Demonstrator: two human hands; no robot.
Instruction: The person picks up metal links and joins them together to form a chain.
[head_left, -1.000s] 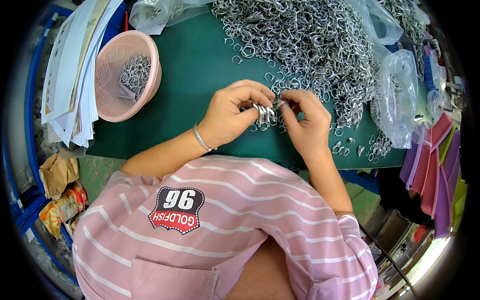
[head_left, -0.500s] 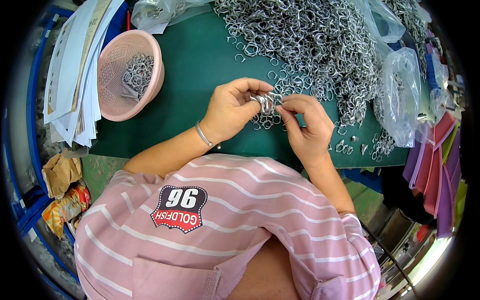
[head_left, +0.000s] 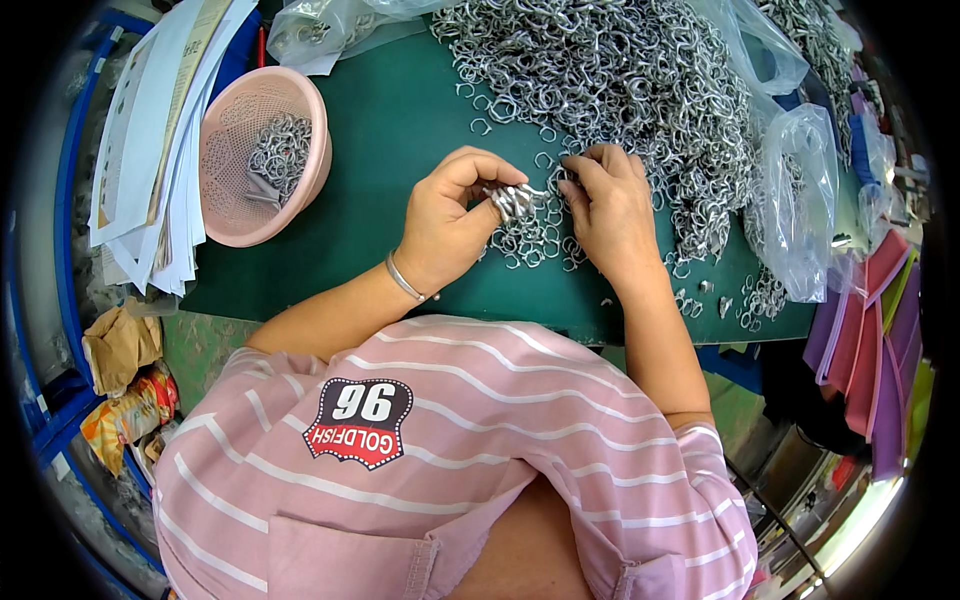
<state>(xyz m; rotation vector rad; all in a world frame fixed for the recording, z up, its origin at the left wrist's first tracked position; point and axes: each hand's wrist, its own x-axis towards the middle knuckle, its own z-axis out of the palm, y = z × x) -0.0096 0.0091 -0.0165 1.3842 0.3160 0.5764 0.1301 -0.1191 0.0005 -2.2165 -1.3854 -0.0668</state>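
A small bunch of silver metal rings (head_left: 514, 202) is gripped between the thumb and bent fingers of my left hand (head_left: 445, 215), above the green table. Below and beside it lie loose rings of the same kind (head_left: 530, 243). My right hand (head_left: 615, 205) is just to the right, palm down at the near edge of the big ring pile (head_left: 600, 80). Its thumb and forefinger are bent and slightly apart over the scattered rings, and I see nothing held between them. Many of the rings look open-ended, like a C.
A pink perforated basket (head_left: 318, 165) with some rings stands at the left, beside a stack of papers (head_left: 150, 120). Clear plastic bags (head_left: 800, 200) lie right of the pile. More small metal pieces (head_left: 755, 305) sit by the table's front right edge. Coloured strips (head_left: 875, 340) hang beyond it.
My right hand has left the bunch and moved up and right to the scattered rings. My left hand, still holding the bunch, has shifted slightly left, showing more loose rings beneath.
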